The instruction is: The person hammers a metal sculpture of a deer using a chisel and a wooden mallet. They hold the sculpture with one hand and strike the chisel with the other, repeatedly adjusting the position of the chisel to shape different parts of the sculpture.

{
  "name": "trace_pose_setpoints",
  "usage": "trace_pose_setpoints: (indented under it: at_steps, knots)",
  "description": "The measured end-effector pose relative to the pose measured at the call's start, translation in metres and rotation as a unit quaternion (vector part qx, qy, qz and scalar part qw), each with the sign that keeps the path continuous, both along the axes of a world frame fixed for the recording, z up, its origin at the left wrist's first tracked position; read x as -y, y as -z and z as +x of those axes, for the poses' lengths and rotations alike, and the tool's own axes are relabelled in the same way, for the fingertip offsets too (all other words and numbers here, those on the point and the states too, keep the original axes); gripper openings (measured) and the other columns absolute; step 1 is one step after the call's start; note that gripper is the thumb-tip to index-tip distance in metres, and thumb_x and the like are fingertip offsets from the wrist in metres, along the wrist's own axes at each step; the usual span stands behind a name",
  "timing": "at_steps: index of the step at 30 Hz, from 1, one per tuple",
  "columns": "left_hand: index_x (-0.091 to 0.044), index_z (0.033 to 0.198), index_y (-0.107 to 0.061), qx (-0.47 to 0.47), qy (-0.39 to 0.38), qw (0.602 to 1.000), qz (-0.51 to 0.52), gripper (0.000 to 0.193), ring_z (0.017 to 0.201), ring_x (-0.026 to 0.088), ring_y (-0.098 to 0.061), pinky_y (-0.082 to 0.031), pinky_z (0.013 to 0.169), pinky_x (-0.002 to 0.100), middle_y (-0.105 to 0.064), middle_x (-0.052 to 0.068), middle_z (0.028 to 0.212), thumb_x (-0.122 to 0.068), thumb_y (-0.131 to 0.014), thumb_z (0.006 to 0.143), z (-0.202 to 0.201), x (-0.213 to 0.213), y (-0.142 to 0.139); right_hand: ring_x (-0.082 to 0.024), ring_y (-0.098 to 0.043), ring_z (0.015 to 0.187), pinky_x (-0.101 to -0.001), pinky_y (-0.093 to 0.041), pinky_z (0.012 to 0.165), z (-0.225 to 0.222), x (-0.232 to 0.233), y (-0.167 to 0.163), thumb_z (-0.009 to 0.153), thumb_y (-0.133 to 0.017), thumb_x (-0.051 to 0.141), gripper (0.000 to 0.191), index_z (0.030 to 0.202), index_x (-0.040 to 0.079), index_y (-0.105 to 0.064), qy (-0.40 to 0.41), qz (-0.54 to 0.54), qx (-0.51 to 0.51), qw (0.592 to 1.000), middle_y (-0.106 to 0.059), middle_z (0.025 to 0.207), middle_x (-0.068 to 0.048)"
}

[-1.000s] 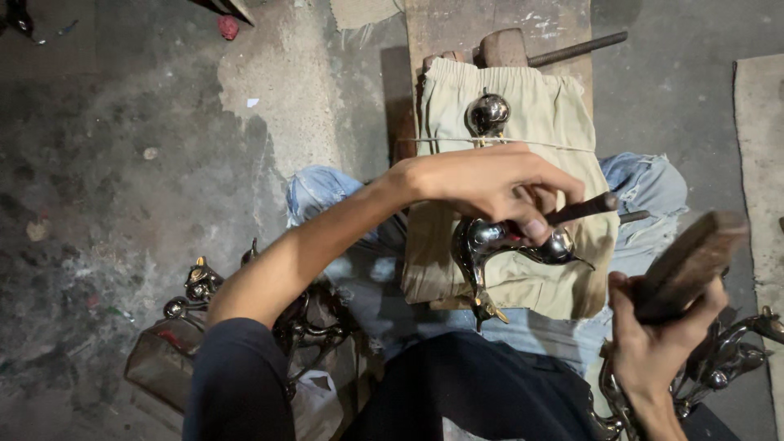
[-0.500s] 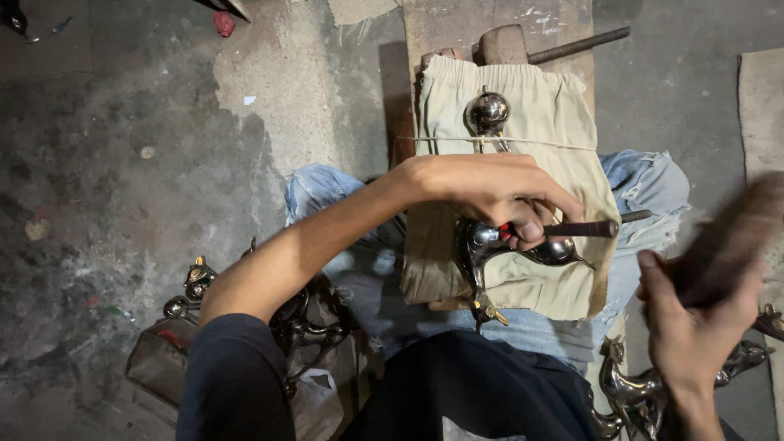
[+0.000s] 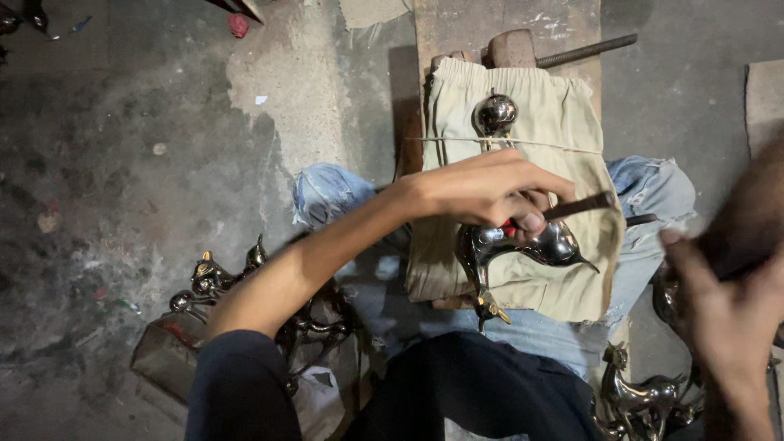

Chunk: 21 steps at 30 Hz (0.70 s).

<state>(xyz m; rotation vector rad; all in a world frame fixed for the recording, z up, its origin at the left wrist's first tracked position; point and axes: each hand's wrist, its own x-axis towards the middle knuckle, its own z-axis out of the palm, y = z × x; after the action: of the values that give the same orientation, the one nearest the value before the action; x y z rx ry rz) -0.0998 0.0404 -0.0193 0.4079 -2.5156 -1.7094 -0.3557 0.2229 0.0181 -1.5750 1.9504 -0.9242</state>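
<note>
The left hand (image 3: pixel 490 192) pinches a metal rod (image 3: pixel 581 207) against the shiny figurine (image 3: pixel 523 245); the right hand (image 3: pixel 727 310), blurred, grips a wooden block (image 3: pixel 751 212).

- A dark navy short sleeve (image 3: pixel 237 384) covers the upper left arm; the forearm is bare.
- Faded light-blue jeans (image 3: pixel 331 192), frayed at the knee.
- Both the left hand (image 3: pixel 482 189) and the right hand (image 3: pixel 723 310) are ungloved.
</note>
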Motion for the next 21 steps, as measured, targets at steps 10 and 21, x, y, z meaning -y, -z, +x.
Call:
trace_pose_setpoints:
  at_steps: [10,21]
  knots:
    - [-0.006,0.131,-0.066,-0.052,-0.180,0.982,-0.022,0.038,0.082,0.014,-0.082,-0.060,0.072,0.027,-0.085,0.012,0.096,-0.012,-0.069,0.093,0.024,-0.017,-0.001,-0.026,-0.068,0.053,-0.0390,-0.054,0.051,-0.008,0.078,-0.019,0.089,-0.081,0.009,0.073,0.153,0.006,-0.047,-0.146,0.146,-0.146,0.967,-0.071,0.084,-0.013]
    - [0.002,0.124,-0.061,-0.102,-0.344,0.932,0.050,0.028,0.092,0.018,-0.081,-0.065,0.078,0.029,-0.079,0.016,0.091,-0.006,-0.057,0.098,0.037,-0.048,-0.014,-0.028,-0.075,0.071,-0.0398,-0.061,0.068,0.002,0.128,-0.017,0.092,-0.076,0.021,0.072,0.156,0.014,-0.043,-0.276,0.116,-0.309,0.903,-0.077,0.092,-0.016]
